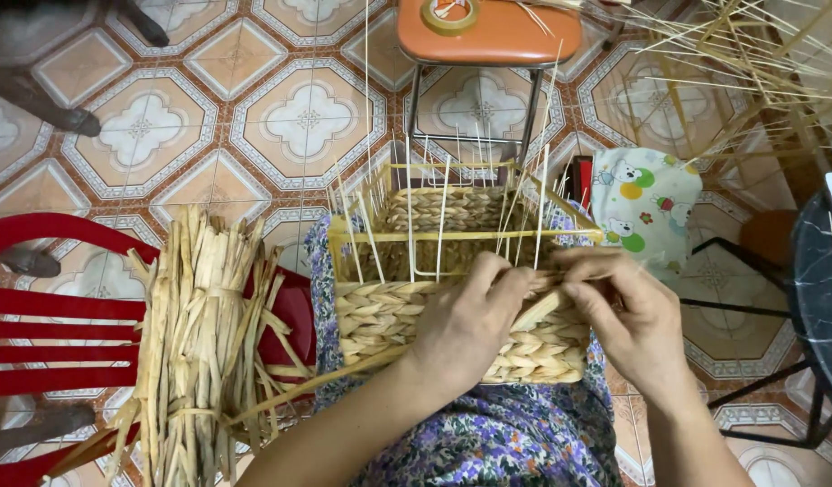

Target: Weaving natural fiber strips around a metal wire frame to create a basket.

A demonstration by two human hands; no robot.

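- The basket [452, 298] rests on the person's lap, on the flowered cloth [497, 442]. It is half woven: thick plaited rows cover the lower wall, and bare upright stakes [411, 216] stand above them around a thin frame. It looks light and fairly stiff low down where the weave is tight, but open and springy at the top. The woven band is the safe place to steady it; the stakes look thin enough to bend or snap if grabbed.
- A bundle of dried straw [195, 334] lies across the red chair [46, 334] at the person's left, near the basket but apart from it. The strips look flat, light, papery and easily split, best lifted around the tied middle.
- The left hand [466, 320] is curled over the near wall of the basket, fingers closed on the top plaited row.
- The right hand [628, 316] is just beside it at the near right corner, fingers pinched shut on the weaving strand [538, 311] that runs between the two hands. That strand seems soft and pliable, yet rough enough not to slip; a grip close to the weave should keep it taut.
- A roll of tape [449, 15] sits on the orange stool [488, 36] beyond the basket.
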